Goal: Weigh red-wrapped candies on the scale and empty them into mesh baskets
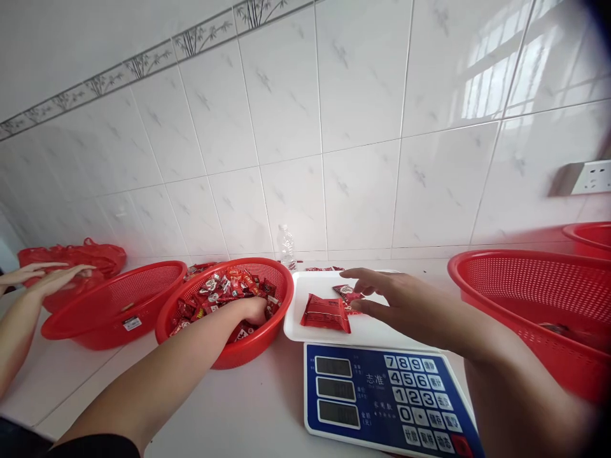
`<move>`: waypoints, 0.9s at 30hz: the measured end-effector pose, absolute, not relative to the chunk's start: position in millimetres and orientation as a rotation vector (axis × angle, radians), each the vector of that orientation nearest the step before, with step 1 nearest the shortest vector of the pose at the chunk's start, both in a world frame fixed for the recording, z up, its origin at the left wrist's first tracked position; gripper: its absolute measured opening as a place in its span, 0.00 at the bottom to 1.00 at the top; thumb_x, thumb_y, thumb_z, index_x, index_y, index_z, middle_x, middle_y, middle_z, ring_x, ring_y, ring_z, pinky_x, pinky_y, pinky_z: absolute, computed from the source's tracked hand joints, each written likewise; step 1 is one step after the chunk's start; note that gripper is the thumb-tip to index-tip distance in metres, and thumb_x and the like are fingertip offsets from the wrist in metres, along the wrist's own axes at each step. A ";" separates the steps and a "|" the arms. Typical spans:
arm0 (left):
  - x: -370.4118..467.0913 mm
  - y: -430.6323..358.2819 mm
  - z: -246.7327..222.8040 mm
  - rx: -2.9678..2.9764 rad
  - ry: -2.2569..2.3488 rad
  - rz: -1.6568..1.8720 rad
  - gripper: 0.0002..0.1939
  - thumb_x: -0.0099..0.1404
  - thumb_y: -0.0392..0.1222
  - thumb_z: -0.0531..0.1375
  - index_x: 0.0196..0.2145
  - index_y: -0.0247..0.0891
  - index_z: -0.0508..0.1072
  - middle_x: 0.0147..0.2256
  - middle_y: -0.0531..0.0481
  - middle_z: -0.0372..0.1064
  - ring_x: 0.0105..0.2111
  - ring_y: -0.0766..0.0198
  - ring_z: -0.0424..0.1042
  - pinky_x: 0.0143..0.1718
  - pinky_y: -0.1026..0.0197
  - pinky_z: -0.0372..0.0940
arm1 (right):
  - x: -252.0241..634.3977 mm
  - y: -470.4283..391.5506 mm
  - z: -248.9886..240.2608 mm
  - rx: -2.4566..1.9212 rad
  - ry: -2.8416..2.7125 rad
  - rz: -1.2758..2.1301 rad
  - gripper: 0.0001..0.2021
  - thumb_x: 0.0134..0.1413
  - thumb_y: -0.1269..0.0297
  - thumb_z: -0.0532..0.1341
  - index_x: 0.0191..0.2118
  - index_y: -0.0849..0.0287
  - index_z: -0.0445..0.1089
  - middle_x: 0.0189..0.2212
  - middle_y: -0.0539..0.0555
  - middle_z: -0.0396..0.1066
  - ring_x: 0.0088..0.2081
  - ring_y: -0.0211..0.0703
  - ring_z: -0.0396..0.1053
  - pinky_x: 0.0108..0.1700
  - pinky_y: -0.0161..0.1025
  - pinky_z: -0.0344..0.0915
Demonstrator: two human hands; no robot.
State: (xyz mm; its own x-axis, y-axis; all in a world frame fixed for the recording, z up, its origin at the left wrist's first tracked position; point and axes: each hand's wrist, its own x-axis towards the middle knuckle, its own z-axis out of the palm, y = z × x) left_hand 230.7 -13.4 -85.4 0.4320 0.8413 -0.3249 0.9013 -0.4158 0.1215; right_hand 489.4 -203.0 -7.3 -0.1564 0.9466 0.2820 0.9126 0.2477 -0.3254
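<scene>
The left hand [256, 310] was sunk among small packets [229, 286] in a red basket [220, 356], its fingers buried, so I could not tell whether they pinched anything. The right hand [403, 302] hung with thumb and fingers spread over the scale's white tray [296, 329], two red packets [326, 313] lying by its fingertips and the blue keypad [377, 388] sitting nearer the wearer. Beyond the left hand stood a clear bottle [286, 247], and to its left, past a second basket [95, 334], another person's hands [62, 278] were near a red bag [105, 257].
</scene>
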 end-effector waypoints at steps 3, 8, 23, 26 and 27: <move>228.2 -16.3 -69.9 2.375 1.500 -0.269 0.05 0.44 0.38 0.60 0.24 0.38 0.69 0.26 0.49 0.71 0.27 0.59 0.69 0.25 0.64 0.60 | 491.5 -202.9 -7.8 -1.689 -2.097 0.115 0.23 0.57 0.51 0.50 0.57 0.48 0.59 0.42 0.52 0.74 0.42 0.47 0.71 0.40 0.43 0.67; 216.1 -9.4 -38.6 2.372 1.542 -0.041 0.08 0.47 0.40 0.58 0.19 0.38 0.61 0.19 0.55 0.60 0.20 0.67 0.59 0.20 0.65 0.51 | 496.0 -200.9 -9.5 -1.698 -2.082 0.081 0.22 0.57 0.50 0.50 0.56 0.44 0.59 0.41 0.50 0.75 0.41 0.47 0.71 0.40 0.43 0.66; 294.2 -31.8 4.3 2.079 1.093 0.490 0.08 0.55 0.42 0.60 0.26 0.36 0.66 0.23 0.54 0.66 0.23 0.70 0.65 0.26 0.67 0.60 | 501.2 -196.7 -5.3 -1.739 -2.031 0.134 0.21 0.56 0.50 0.50 0.54 0.47 0.61 0.39 0.51 0.74 0.38 0.46 0.71 0.37 0.41 0.65; 328.9 -38.9 -8.3 2.025 1.053 0.454 0.09 0.58 0.43 0.59 0.27 0.36 0.64 0.23 0.52 0.67 0.22 0.69 0.67 0.26 0.65 0.63 | 502.8 -191.4 -7.2 -1.769 -2.024 0.172 0.22 0.56 0.49 0.50 0.55 0.48 0.61 0.39 0.52 0.74 0.38 0.46 0.71 0.37 0.41 0.65; 337.9 -40.3 -12.6 2.031 1.062 0.428 0.09 0.59 0.43 0.58 0.28 0.36 0.64 0.23 0.52 0.67 0.21 0.69 0.67 0.25 0.65 0.63 | 503.5 -188.9 -8.6 -1.778 -2.025 0.189 0.23 0.56 0.49 0.50 0.55 0.49 0.61 0.39 0.52 0.74 0.38 0.46 0.71 0.37 0.41 0.65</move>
